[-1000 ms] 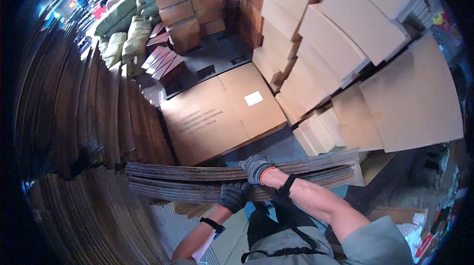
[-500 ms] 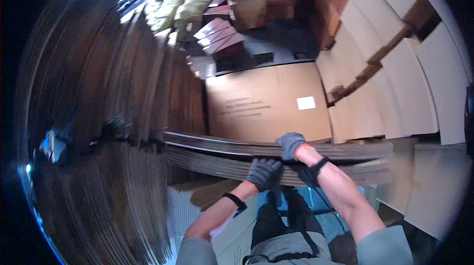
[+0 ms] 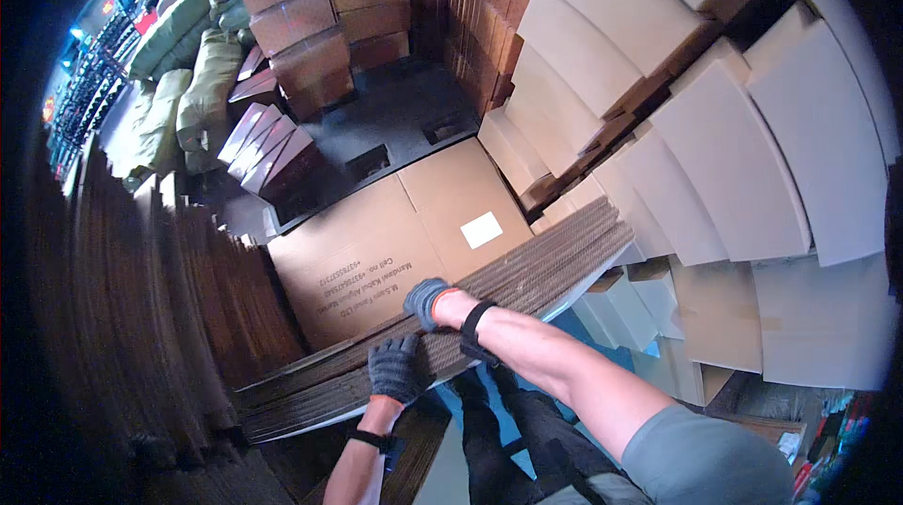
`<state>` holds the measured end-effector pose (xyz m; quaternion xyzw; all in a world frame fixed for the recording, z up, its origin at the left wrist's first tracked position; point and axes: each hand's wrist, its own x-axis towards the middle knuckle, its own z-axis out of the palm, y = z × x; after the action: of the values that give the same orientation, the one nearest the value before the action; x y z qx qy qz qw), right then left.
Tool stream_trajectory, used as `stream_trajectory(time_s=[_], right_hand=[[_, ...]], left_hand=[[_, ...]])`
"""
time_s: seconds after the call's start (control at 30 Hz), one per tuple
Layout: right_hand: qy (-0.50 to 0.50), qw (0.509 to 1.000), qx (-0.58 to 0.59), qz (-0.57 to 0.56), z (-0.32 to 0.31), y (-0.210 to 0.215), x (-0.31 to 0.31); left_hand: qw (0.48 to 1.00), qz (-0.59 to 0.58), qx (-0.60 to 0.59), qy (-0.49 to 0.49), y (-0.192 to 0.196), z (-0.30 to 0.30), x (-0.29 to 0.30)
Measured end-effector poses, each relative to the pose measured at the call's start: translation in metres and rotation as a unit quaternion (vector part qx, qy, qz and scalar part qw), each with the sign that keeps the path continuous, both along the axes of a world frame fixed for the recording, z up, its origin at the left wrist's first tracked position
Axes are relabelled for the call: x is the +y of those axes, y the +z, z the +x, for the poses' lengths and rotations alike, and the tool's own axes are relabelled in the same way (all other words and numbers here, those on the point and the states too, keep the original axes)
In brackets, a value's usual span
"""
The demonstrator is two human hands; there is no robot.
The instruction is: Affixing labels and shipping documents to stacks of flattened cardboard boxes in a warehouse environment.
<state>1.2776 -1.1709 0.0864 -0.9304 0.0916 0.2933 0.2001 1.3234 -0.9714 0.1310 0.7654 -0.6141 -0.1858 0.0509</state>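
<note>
We see tall stacks of pale flat cardboard sheets filling the right side, their outer edges bent and cut off by the dark rim. On the left, a wall of brown corrugated sheets stands on edge, fading into shadow so that its lower part is hard to make out. Between them a large flattened carton lies on the dark floor. In front of it a bundle of flattened cardboard runs slantwise, its near face hidden from us. Our left hand, gloved, presses fingers-down on the bundle's edge. Our right hand, also gloved, curls over the top edge; its fingertips are hidden behind the cardboard, so we cannot tell how tightly it grips.
</note>
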Motion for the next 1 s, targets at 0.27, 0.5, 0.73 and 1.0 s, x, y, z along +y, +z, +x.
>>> stream_trajectory(time_s=[0.27,0.5,0.73,1.0], right_hand=[[0.106,0.983,0.067,0.132,0.002,-0.003,-0.025],[-0.063,0.88,0.237,0.408,0.057,-0.063,-0.115],[0.145,0.918,-0.27,-0.251,0.078,-0.343,-0.263],[0.077,0.76,0.149,-0.628,-0.121,-0.37,-0.549]], left_hand=[[0.992,-0.111,-0.026,0.044,0.007,-0.001,-0.012],[0.996,-0.074,0.03,0.051,-0.024,0.011,0.007],[0.991,0.016,0.063,0.115,-0.007,-0.024,0.002],[0.989,0.05,0.064,0.12,-0.004,-0.024,0.001]])
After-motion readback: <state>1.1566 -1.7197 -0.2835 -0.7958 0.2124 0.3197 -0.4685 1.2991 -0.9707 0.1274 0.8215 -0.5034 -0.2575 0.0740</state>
